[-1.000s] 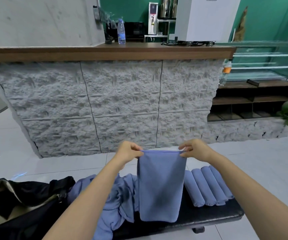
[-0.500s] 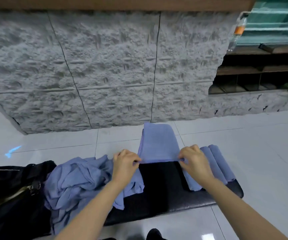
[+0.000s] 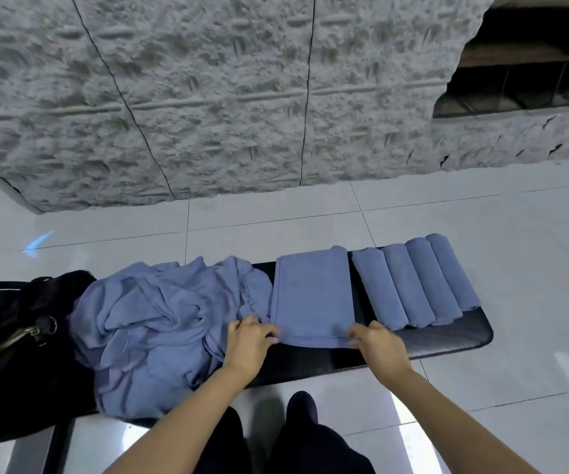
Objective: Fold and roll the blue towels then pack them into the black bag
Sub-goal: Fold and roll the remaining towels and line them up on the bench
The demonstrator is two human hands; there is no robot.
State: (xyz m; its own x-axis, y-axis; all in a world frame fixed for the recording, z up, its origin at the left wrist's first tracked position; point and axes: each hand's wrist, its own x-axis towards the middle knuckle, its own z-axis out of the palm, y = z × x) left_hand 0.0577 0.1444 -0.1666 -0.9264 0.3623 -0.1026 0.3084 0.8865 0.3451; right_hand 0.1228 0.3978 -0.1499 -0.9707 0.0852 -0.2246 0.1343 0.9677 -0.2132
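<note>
I'm pinching the near corners of the folded blue towel [image 3: 312, 295] with my left hand [image 3: 250, 340] and right hand [image 3: 378, 343], fingers curling on its edge. It's lying flat mid-bench [image 3: 447, 336]. Four rolled towels [image 3: 416, 282] are sitting just right of it, and the loose towel pile [image 3: 160, 323] is lying on its left against the black bag [image 3: 9, 323].

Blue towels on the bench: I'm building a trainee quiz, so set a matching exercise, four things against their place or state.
1. folded towel
2. rolled towels
3. loose towels
4. black bag

A. far left, partly out of view
B. crumpled heap
C. four side by side at the right end of the bench
D. flat, near edge pinched by the left hand and right hand

Pairs: 1-D, 2-C, 3-B, 4-A
</note>
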